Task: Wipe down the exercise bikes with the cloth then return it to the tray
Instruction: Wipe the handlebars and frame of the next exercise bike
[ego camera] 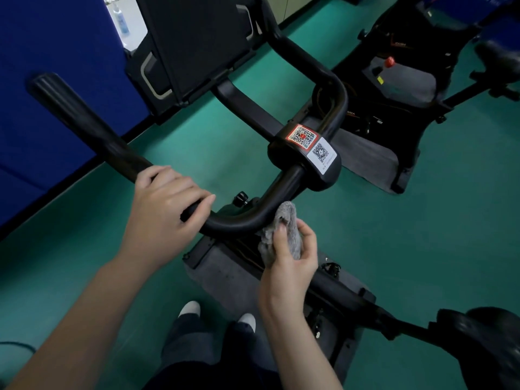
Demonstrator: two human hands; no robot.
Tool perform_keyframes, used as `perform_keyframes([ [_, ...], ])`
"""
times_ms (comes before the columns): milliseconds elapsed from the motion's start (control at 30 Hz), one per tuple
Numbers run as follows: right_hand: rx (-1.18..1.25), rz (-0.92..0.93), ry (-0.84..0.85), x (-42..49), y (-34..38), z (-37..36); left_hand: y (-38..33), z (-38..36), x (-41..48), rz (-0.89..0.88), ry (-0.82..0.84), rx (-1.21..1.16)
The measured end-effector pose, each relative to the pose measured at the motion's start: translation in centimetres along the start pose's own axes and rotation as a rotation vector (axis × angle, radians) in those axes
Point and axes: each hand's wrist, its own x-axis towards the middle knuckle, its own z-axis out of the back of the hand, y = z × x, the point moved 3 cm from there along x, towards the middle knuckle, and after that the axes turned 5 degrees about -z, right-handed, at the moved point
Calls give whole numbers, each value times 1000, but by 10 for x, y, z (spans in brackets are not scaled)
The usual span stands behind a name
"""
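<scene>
Ref. landmark: handlebar of near bike, black. L grip on the bar's left arm, fingers curled over it. Grey cloth bunched against the bar's lower bend, just right of L grip. R grip below that bend, thumb and fingers pinching the cloth, holding it to the bar. Two QR stickers on the bar's centre clamp, up-right of cloth. Second bike beyond the bar, further right, well apart.
</scene>
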Motion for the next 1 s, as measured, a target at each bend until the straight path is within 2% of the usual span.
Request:
perform_keyframes([
  [133,197,-72,-9,18,10,-12,0,0,-1,-7,0,5],
  [233,233,-107,-25,14,5,-18,1,-1,-1,-9,-5,8],
  [367,142,-108,-13,-10,-11,-11,0,-1,-1,-9,-11,14],
  [500,-20,-79,85,-34,-21,-1,0,0,0,-23,-10,18],
  [667,217,-212,-12,-26,-17,-4,1,0,-2,-36,-5,7],
  [767,253,-300,71,-43,-27,-12,1,1,-1,-48,-7,10],
  [833,184,-320,151,-57,-26,-5,2,1,-1,-60,-11,6],
  [900,9,-198,195,-59,-9,11,3,2,-1,-69,-11,-6],
  [1000,-400,205,165,-36,47,21,4,2,-1,-67,-16,-29],
])
